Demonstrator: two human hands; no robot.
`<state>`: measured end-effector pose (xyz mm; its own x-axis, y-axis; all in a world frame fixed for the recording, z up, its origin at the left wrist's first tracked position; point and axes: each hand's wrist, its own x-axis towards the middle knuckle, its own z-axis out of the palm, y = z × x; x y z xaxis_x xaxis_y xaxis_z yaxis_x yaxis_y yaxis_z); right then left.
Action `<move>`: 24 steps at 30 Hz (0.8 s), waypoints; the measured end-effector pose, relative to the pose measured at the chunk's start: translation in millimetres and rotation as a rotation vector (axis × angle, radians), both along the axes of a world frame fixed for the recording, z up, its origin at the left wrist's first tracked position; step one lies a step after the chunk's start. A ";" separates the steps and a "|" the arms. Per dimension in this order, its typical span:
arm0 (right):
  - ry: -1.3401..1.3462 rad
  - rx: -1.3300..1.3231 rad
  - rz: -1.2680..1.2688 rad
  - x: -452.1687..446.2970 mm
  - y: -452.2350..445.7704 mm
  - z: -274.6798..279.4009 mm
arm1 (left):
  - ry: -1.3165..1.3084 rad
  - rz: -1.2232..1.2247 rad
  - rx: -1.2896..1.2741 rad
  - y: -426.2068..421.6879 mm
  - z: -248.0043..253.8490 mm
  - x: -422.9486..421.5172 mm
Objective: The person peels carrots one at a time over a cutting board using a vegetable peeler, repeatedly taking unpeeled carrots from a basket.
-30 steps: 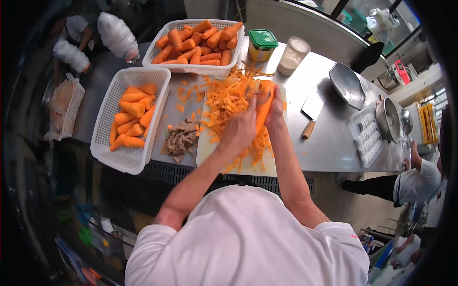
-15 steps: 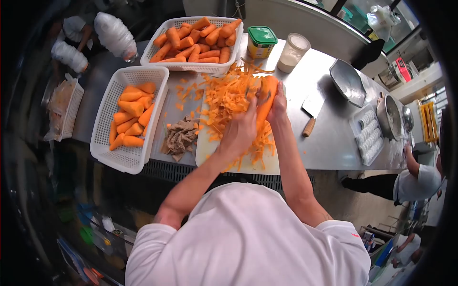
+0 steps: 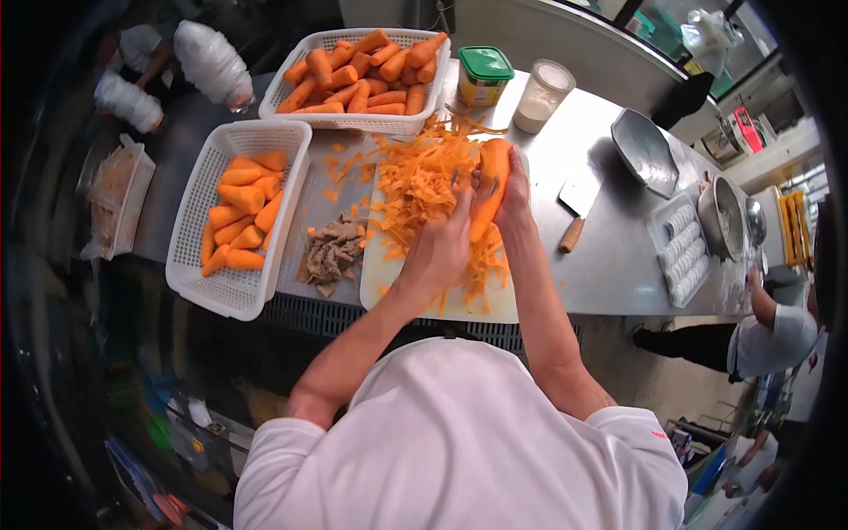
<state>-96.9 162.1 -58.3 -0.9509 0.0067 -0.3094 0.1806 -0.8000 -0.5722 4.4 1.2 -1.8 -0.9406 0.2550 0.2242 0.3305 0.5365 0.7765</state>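
Observation:
My right hand (image 3: 515, 193) is closed round a large carrot (image 3: 493, 181), held slanting above a white cutting board (image 3: 375, 281). The carrot's surface looks smooth and bright orange. At its left side my left hand (image 3: 444, 243) grips a peeler (image 3: 461, 183), which is partly hidden by the fingers and blurred. A heap of carrot peelings (image 3: 420, 177) covers much of the board under and beside both hands. Left of the board lies a crumpled brown cloth (image 3: 334, 252) with bits of peel around it.
Farther left is a white basket (image 3: 190, 238) of peeled carrots; behind it stands another basket (image 3: 353, 126) piled with carrots. A green-lidded tub (image 3: 485, 78) and a jar (image 3: 542, 97) stand at the back. Rightward lie a cleaver (image 3: 576, 208), a metal tray (image 3: 643, 152) and a person (image 3: 770, 340).
My left hand has shifted slightly along the carrot with the peeler. The carrot has tilted a little; my right hand keeps its hold.

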 end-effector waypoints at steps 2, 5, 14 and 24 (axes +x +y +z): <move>-0.024 0.096 -0.070 -3.4 15.4 -11.2 | -0.143 -0.099 -0.088 -26.4 1.8 41.8; 0.012 0.023 0.006 -4.2 27.0 -31.3 | -0.243 -0.188 -0.003 -51.2 16.8 48.6; 0.017 0.061 0.045 -0.4 -2.3 -0.5 | 0.062 -0.019 -0.042 -1.6 3.9 -11.2; 0.049 0.050 0.093 5.5 -4.3 -5.9 | -0.069 0.014 0.086 -21.1 38.3 -34.1</move>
